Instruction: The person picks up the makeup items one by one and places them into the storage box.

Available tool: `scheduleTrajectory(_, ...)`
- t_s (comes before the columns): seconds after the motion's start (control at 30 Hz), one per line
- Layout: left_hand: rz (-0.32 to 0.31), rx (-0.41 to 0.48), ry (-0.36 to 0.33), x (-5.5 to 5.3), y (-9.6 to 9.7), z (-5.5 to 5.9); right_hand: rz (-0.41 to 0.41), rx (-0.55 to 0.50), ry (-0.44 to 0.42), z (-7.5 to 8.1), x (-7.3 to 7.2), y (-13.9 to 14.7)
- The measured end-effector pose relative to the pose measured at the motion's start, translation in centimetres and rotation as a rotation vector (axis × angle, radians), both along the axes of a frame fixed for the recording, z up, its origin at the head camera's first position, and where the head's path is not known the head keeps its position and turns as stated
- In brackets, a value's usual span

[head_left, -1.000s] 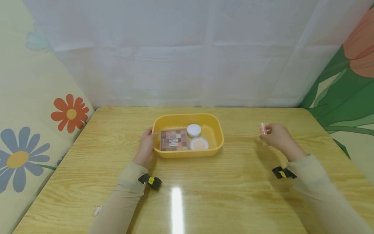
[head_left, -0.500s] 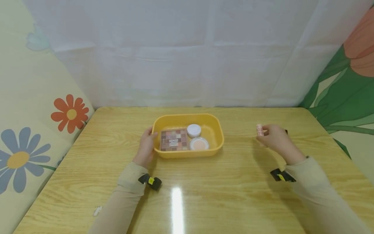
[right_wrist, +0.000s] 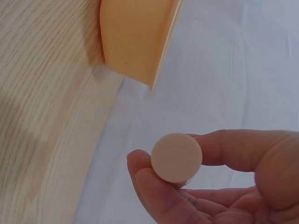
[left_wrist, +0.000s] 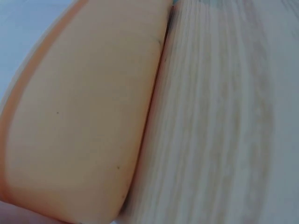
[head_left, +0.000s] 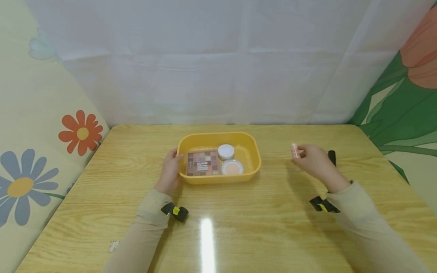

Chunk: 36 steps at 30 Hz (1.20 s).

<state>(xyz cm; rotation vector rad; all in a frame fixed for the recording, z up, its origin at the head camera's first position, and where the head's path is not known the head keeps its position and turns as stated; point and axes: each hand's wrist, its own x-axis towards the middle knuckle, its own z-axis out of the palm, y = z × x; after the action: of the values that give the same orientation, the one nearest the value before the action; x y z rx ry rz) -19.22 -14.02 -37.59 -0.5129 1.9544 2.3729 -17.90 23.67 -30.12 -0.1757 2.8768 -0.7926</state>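
"Any writing?"
"The palette (head_left: 202,163) shows pale letters, 'BA' then a blur. Marks on the pink tube (head_left: 295,151) I can't read."
"How many things in that yellow tray (head_left: 218,180)?"
"Three: palette, one white jar (head_left: 226,151), one round compact (head_left: 232,168). The left hand (head_left: 168,173) grips its end; the right hand (head_left: 315,163) pinches the single tube above the table (head_left: 259,227), right of the tray."

My pink tube (head_left: 295,151) with paler markings has a plain pale end. The tray (head_left: 222,179) is yellow; the palette (head_left: 196,163), a grid of brown, pink and cream squares; the jar (head_left: 226,151), white; the compact (head_left: 232,167), peach ringed in white. My sleeves (head_left: 145,218) are beige, the surface (head_left: 257,223) yellow wood grain.
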Motion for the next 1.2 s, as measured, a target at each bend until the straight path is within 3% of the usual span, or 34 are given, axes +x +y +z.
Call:
scheduleTrajectory(0.6,-0.007,0.014,0.019,0.0,-0.1,-0.1,0.045,-0.056,-0.026,-0.2,0.1,-2.1)
scheduleTrajectory(1.2,0.0,-0.009,0.014,-0.2,-0.1,-0.3,0.151,-0.03,0.068,0.2,0.3,-4.2)
